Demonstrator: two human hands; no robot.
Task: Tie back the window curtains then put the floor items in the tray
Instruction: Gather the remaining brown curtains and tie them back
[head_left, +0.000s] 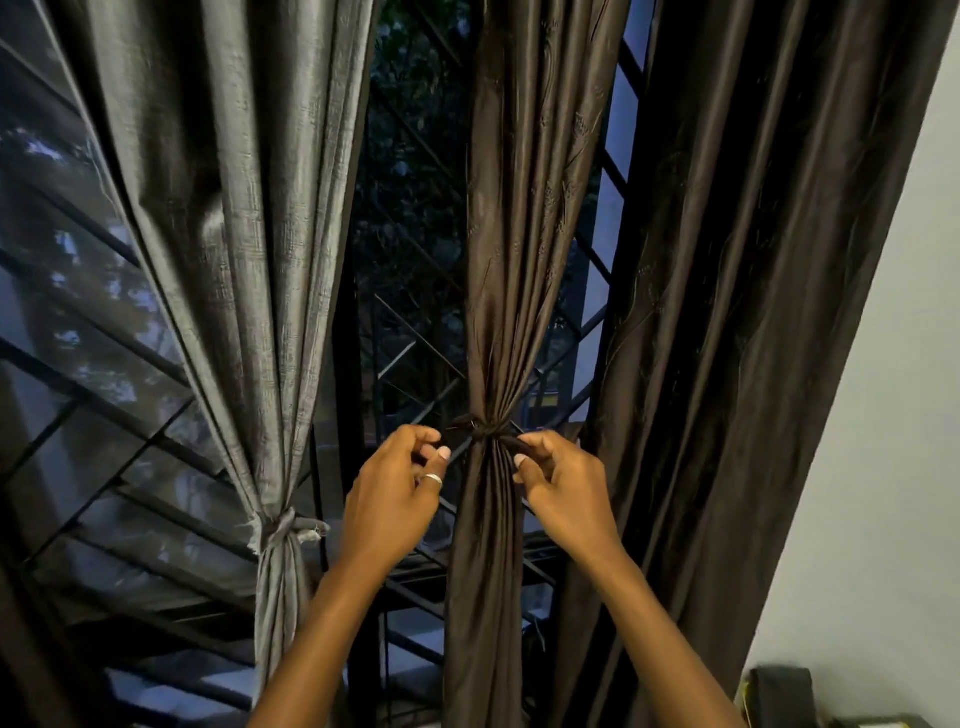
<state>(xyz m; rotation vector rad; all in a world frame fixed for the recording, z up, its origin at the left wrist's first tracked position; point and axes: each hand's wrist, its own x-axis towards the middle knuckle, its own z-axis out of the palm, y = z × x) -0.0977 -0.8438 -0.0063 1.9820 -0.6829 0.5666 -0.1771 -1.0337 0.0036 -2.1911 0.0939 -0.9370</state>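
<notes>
The dark brown satin curtain (498, 312) hangs gathered between both hands, cinched by a knotted dark brown fabric tie (480, 428) whose right end the right hand (566, 493) pinches between thumb and forefinger, while the left hand (395, 493) curls just left of the knot, its hold unclear.

dim dusk light through window (410, 156), wide-angle bending at edges, slight softness.

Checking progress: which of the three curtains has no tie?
The dark brown curtain at far right, by the wall, hangs loose. The grey curtain is knotted low, and the middle brown curtain carries a tie between the left hand and right hand.
</notes>
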